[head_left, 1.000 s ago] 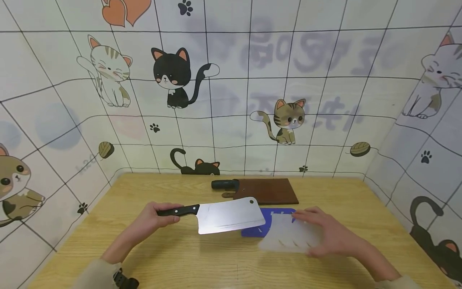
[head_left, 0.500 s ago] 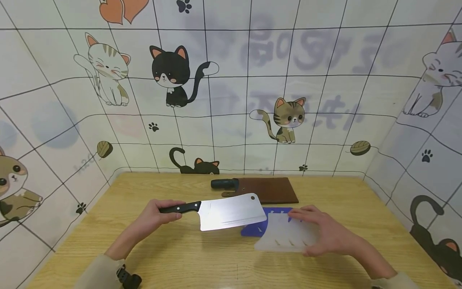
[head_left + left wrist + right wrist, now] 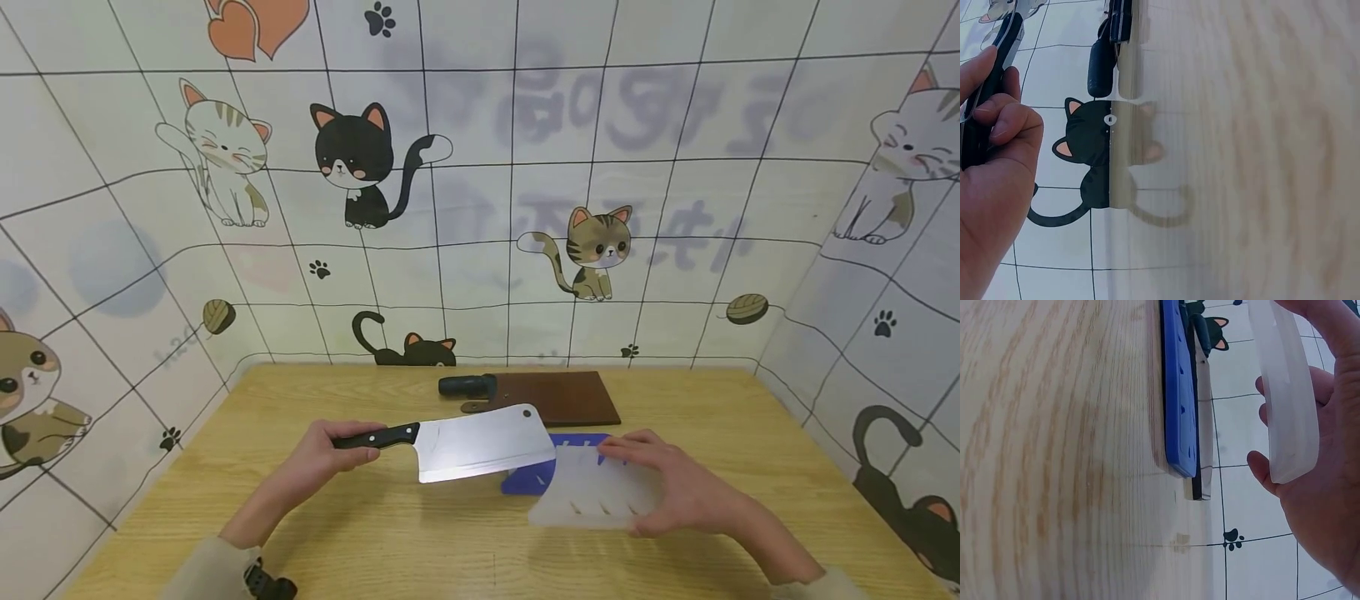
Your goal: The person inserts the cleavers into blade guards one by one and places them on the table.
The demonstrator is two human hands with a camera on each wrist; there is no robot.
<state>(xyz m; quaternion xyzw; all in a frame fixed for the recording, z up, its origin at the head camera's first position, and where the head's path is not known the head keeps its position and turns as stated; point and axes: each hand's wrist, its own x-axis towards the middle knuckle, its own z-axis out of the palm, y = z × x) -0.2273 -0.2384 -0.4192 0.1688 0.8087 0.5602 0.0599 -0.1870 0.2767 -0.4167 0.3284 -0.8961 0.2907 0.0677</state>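
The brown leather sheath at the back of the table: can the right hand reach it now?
Probably not freely: the right hand holds a translucent white plastic sheath, though nothing blocks the way to the brown leather sheath.

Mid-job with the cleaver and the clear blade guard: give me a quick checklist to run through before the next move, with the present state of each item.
1. Left hand has a firm grip on the cleaver handle: ok, fingers wrap the black handle.
2. Right hand holds the translucent blade guard: ok, lifted off the table in the right wrist view.
3. Blade tip meets the guard's near edge: ok, they look level and close in the head view.
4. Which way the guard's open slot faces: cannot tell.
5. Right fingers out of the blade's line: cannot tell; the index finger lies over the guard's top, near the tip.
6. Blue blade guard and sheathed knife out of the way: ok.
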